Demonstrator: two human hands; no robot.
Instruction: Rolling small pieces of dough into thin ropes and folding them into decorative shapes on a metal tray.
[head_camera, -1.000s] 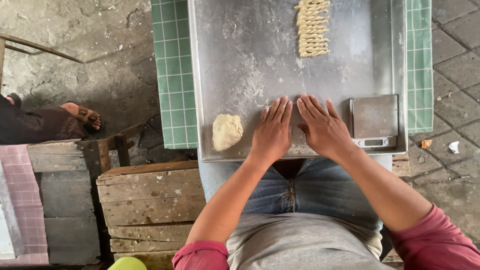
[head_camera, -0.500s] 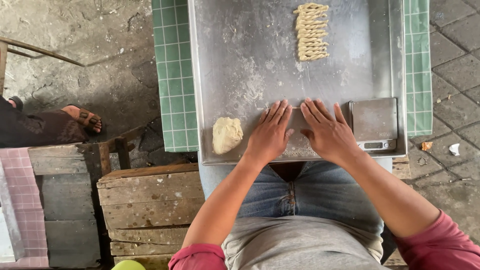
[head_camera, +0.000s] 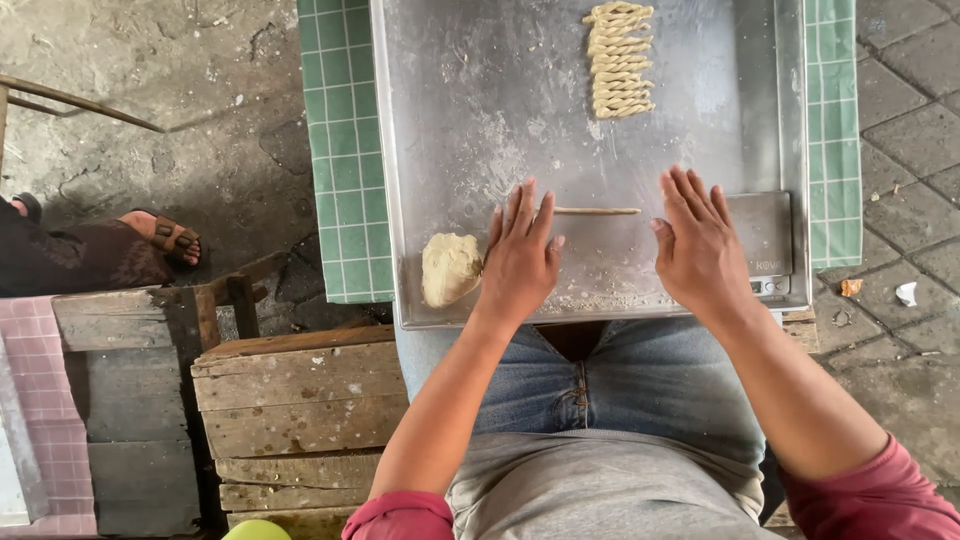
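As both flat hands are spread apart on the floured metal tray, a thin dough strand is rolled out between the left hand and right hand, neither closed on anything. Next, twisting is judged to be required, as in the finished twists. Earlier, the hands were together, hiding the strand. The dough lump is unmoved.

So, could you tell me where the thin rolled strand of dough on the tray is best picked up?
Probably at its free right end, pinched from above. The dough strand lies flat across the metal tray, its left end at the left hand, its right end short of the right hand.
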